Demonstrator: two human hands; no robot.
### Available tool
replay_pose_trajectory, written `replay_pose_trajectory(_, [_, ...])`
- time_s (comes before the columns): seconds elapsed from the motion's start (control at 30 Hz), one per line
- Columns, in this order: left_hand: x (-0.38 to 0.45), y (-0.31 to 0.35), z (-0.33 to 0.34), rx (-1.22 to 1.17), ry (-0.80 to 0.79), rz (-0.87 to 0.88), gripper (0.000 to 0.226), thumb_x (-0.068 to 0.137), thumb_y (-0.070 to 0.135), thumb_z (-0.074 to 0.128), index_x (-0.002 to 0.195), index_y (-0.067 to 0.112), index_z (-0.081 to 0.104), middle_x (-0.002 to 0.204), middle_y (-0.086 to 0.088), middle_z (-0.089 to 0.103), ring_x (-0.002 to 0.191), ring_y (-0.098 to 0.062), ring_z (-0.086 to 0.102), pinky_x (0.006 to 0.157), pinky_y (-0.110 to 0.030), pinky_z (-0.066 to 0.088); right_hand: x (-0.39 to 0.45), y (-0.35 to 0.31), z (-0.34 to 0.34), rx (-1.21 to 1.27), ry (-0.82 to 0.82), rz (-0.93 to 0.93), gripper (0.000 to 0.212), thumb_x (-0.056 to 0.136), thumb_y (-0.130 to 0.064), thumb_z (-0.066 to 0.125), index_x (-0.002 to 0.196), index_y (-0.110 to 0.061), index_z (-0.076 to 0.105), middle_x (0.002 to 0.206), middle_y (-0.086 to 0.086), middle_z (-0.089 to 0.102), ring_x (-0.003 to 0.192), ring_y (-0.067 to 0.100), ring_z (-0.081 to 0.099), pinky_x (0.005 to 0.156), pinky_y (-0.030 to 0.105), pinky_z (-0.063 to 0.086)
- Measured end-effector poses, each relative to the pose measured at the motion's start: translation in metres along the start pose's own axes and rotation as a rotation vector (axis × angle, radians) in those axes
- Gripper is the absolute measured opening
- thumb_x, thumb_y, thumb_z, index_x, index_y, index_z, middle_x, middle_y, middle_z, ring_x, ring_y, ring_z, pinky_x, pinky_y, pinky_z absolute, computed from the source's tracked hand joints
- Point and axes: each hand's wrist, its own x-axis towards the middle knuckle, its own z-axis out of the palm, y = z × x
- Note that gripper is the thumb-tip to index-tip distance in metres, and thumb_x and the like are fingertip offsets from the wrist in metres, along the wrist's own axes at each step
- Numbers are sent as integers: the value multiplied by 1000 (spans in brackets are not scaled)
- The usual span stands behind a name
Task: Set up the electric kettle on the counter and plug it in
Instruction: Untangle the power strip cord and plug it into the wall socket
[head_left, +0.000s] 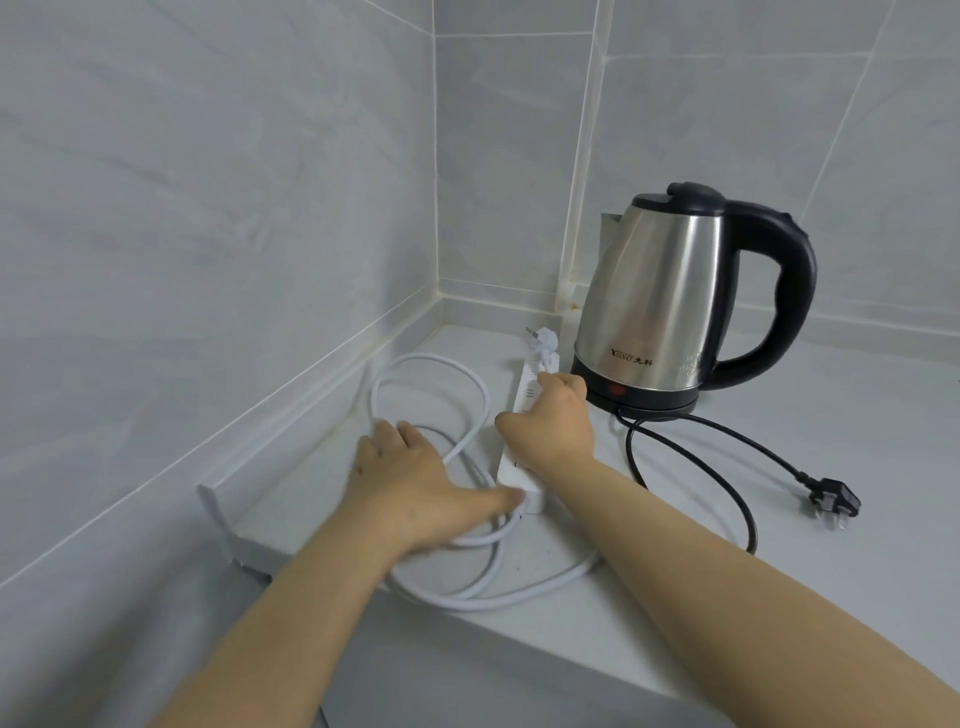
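Observation:
A steel electric kettle (670, 291) with a black handle stands upright on its black base (644, 400) near the tiled corner. Its black cord (727, 499) loops over the counter and ends in a black plug (834, 501) lying loose at the right. A white power strip (522, 395) lies to the left of the kettle. My right hand (553, 421) lies over the strip, fingers curled at its far end. My left hand (415, 478) rests flat on the coiled white cable (431, 379), its thumb touching the strip's near end.
The white plug (543, 340) of the strip lies beyond it, by the wall. Grey tiled walls (234, 182) close the counter (857, 597) at the left and back. The counter's front edge (545, 639) runs diagonally below my arms.

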Motion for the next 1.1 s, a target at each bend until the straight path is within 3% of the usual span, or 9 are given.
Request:
replay_pose_trajectory(0.1, [0, -9, 5, -63, -8, 39, 134, 63, 84, 56, 152, 7, -11, 161, -9, -12, 147, -31, -12, 119, -43, 7, -2, -1, -5, 30, -14, 20, 54, 78, -17, 63, 127, -3, 47, 135, 1, 33, 110, 23, 55, 79, 31, 43])
replay_pose_trajectory(0.23, [0, -33, 3, -241, 128, 102, 96, 85, 36, 63, 154, 15, 0, 161, -3, -14, 149, -20, -2, 117, -32, 13, -3, -2, -9, 65, -38, 34, 51, 79, -16, 64, 124, -1, 48, 133, 1, 34, 103, 24, 57, 80, 32, 46])
replay_pose_trajectory(0.33, [3, -44, 4, -379, 281, 137, 78, 84, 12, 60, 152, 17, 22, 161, -2, 12, 147, -18, 17, 114, -28, 19, -7, -6, -9, 97, -52, 31, 51, 78, -15, 66, 125, -3, 49, 135, 0, 35, 100, 24, 57, 81, 31, 44])
replay_pose_trajectory(0.47, [27, -53, -5, -522, 402, 119, 69, 72, -2, 63, 137, 19, 51, 130, -8, 60, 117, -20, 59, 94, -24, 43, -17, -14, -6, 128, -85, -30, 60, 76, -13, 69, 133, -9, 47, 137, -2, 38, 93, 16, 50, 79, 24, 37])
replay_pose_trajectory(0.63, [63, -53, -25, -486, 453, 93, 65, 68, 13, 82, 129, 12, 57, 115, -6, 69, 98, -21, 65, 88, -23, 44, -31, -18, -3, 35, -130, -86, 75, 74, -16, 72, 142, -10, 39, 142, -5, 32, 104, 23, 58, 79, 25, 38])
replay_pose_trajectory(0.83, [87, -36, -35, -239, 516, 93, 76, 65, 34, 86, 126, 8, 51, 125, -14, 55, 113, -31, 55, 92, -34, 43, -39, -13, -4, 15, -87, -77, 66, 78, -16, 69, 137, -10, 41, 140, -3, 32, 104, 26, 58, 78, 24, 36])
replay_pose_trajectory(0.97, [80, -28, -26, -214, 311, 138, 57, 74, 46, 75, 116, 12, 55, 116, -8, 62, 105, -29, 59, 80, -31, 46, -41, -12, -2, 34, -62, -79, 55, 86, -22, 64, 134, -7, 42, 142, -1, 30, 107, 26, 57, 80, 24, 36])
replay_pose_trajectory(1.03, [68, -29, -22, -297, 184, 171, 78, 69, 58, 70, 131, 17, 48, 128, -3, 59, 117, -25, 56, 93, -33, 46, -39, -12, 0, 67, -57, -59, 49, 88, -22, 63, 130, -5, 44, 141, 0, 31, 107, 26, 57, 81, 24, 37])
replay_pose_trajectory(1.1, [50, -32, -21, -323, 90, 149, 110, 66, 66, 68, 152, 16, 20, 152, -2, 36, 137, -24, 38, 109, -34, 36, -37, -15, 1, 127, -51, -20, 45, 89, -18, 61, 128, -3, 46, 139, 1, 32, 106, 27, 57, 81, 24, 36])
